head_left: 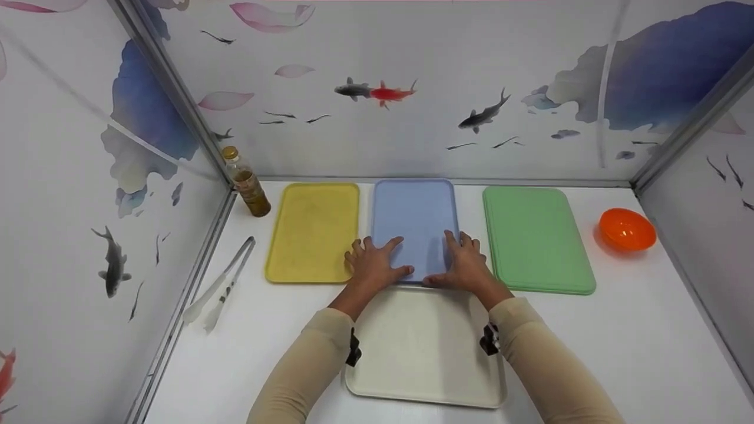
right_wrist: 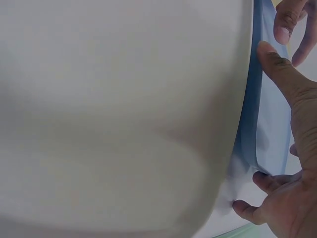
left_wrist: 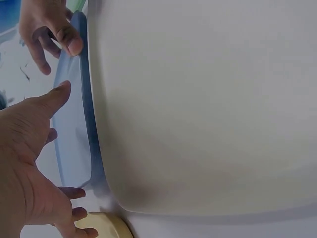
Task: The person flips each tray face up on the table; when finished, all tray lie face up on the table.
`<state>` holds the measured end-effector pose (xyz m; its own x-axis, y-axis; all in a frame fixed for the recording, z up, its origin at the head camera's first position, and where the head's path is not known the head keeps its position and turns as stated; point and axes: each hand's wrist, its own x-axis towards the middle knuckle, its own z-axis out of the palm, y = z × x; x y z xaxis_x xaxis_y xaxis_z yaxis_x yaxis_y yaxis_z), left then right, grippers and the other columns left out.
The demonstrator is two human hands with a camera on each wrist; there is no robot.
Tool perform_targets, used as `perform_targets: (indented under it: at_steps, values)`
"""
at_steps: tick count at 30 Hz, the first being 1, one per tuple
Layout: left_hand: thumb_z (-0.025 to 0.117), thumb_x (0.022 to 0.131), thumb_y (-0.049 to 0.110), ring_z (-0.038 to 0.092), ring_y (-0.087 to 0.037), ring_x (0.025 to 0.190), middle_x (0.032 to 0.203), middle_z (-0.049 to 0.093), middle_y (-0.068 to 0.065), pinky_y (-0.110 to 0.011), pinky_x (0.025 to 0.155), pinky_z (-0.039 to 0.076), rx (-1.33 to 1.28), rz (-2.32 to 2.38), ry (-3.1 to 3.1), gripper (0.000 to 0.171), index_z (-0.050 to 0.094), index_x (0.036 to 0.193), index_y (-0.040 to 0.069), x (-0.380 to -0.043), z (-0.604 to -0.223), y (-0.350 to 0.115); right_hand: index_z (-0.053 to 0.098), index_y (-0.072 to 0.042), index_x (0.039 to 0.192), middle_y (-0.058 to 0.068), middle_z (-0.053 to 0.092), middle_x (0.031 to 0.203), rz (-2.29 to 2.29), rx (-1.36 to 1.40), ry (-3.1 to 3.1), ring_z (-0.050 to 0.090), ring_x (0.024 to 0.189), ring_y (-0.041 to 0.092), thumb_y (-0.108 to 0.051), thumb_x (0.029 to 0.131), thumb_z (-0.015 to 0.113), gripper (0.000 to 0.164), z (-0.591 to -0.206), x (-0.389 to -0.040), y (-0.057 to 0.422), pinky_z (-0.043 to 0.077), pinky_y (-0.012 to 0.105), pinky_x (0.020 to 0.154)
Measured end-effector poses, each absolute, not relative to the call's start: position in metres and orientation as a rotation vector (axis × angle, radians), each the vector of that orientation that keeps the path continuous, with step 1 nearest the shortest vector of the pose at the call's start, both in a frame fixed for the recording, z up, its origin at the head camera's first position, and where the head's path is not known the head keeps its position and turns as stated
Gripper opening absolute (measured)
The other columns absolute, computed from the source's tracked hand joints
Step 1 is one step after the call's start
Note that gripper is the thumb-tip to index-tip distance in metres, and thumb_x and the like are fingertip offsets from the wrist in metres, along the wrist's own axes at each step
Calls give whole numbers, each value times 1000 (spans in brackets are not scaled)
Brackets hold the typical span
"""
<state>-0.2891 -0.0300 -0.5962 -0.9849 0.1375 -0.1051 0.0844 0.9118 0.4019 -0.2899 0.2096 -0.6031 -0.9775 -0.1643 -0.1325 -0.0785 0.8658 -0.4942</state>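
Observation:
A blue tray [head_left: 414, 215] lies in the middle of the row at the back, in the head view. My left hand [head_left: 372, 264] is spread at its near left corner, thumb over the tray and the other fingers reaching toward the yellow tray [head_left: 313, 229]. At the near right corner, my right hand [right_wrist: 297, 144] has its thumb on the blue rim and its fingers spread along the right side. Both hands' fingers are fairly straight. Right below the blue tray, a cream tray [head_left: 425, 347] lies between the forearms, its far edge close to the blue rim.
To the right are a green tray [head_left: 539, 238] and an orange bowl [head_left: 627, 229]. An oil bottle [head_left: 250, 191] with a yellow cap stands at the back left, and tongs [head_left: 227, 282] lie nearer. Printed wall panels [head_left: 412, 135] enclose the white table.

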Motion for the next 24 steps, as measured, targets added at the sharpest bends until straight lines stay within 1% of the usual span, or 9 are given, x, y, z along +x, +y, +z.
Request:
perform_targets:
  at_steps: [6,9,12,16,20,24]
  values:
    - [81,91,68,38,-53,152,160,49,-32,-76,116,35,180,497,2952,81,55,162,41,-287,-599,-27,28,-2,174,42,28,171,-668,-220,2879,34,154,62,-65,75,97,136,-608,-290,211,39,78,118]
    - [81,92,68,38,-52,151,159,49,-32,-78,117,33,202,423,2961,81,55,163,40,-287,-601,-25,32,1,172,44,29,170,-626,-249,2892,35,151,63,-67,77,95,133,-610,-290,211,39,78,116]
    - [80,93,68,38,-52,150,158,49,-33,-79,118,32,224,319,2988,78,57,162,39,-286,-606,-23,33,0,172,46,25,171,-599,-267,2878,33,151,65,-67,80,92,129,-611,-289,208,38,79,116]
    - [76,96,68,38,-52,153,161,47,-34,-79,120,33,228,173,2990,74,57,162,39,-288,-609,-20,33,-6,173,48,17,172,-590,-280,2822,27,154,68,-65,85,90,121,-607,-288,204,34,80,119]
    - [73,97,70,39,-51,154,162,47,-33,-78,120,33,231,111,2976,74,57,162,39,-289,-605,-15,40,-11,172,49,11,173,-575,-285,2787,24,156,68,-63,89,87,108,-602,-287,205,34,81,119]
    - [72,98,69,36,-51,155,163,45,-33,-79,121,32,221,108,2952,74,55,163,39,-289,-603,-13,47,-10,168,51,10,172,-538,-301,2776,22,156,70,-61,91,86,100,-600,-287,204,35,82,118]
